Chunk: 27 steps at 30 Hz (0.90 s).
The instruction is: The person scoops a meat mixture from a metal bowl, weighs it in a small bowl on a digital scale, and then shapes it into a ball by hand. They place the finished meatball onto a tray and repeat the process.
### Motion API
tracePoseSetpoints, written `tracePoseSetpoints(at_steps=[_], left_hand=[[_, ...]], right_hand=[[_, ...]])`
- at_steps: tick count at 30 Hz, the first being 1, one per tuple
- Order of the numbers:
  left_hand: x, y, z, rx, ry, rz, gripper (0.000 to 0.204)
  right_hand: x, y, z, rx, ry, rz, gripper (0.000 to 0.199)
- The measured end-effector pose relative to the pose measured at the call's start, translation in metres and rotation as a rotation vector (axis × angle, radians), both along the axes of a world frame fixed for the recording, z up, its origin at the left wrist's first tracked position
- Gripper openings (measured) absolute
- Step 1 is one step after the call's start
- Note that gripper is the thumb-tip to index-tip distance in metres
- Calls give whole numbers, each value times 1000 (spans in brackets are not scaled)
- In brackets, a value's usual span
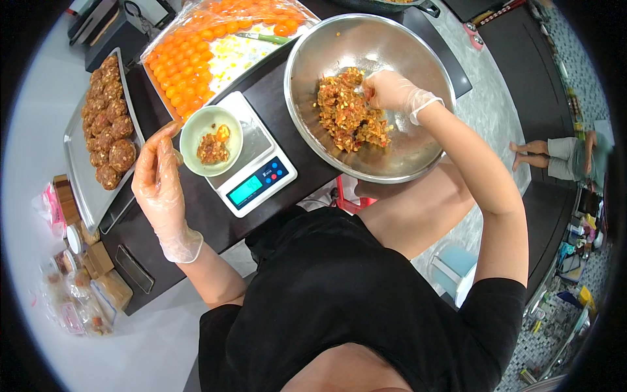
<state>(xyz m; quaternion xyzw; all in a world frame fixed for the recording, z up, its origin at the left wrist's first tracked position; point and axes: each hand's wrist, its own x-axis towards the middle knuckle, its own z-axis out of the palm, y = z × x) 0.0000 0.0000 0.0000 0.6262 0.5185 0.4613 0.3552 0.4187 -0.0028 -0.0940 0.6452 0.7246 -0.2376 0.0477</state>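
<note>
My right hand [390, 90], in a clear plastic glove, pinches at a mound of chopped orange-brown filling [349, 112] inside a large steel mixing bowl [418, 153]. My left hand [158, 176], also gloved, is raised with fingers apart just left of a small pale green bowl [196, 128]. That bowl holds a lump of filling and an orange yolk, and it stands on a white kitchen scale [255, 173].
A steel tray [81, 176] with several brown filling balls lies at the left. A tray of orange yolks [196, 55] under plastic film sits behind the scale. Small boxes and packets [85, 274] crowd the lower left. Another person [562, 157] sits on the floor at right.
</note>
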Motion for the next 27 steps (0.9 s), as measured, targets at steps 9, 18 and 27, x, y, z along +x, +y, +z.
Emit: tracePoseSetpoints(at_steps=[9,18,27], left_hand=[[-8,3,-4,69,39,22,25],[37,-14,-3,49,-30,-235,15],[69,-27,-6,36,-36,-426,13]], right_hand=[[40,-17,41,-23,-86,-185,17],[28,-32,20,102,-143,44,21],[-6,-57,19,-22,-117,-3,32]])
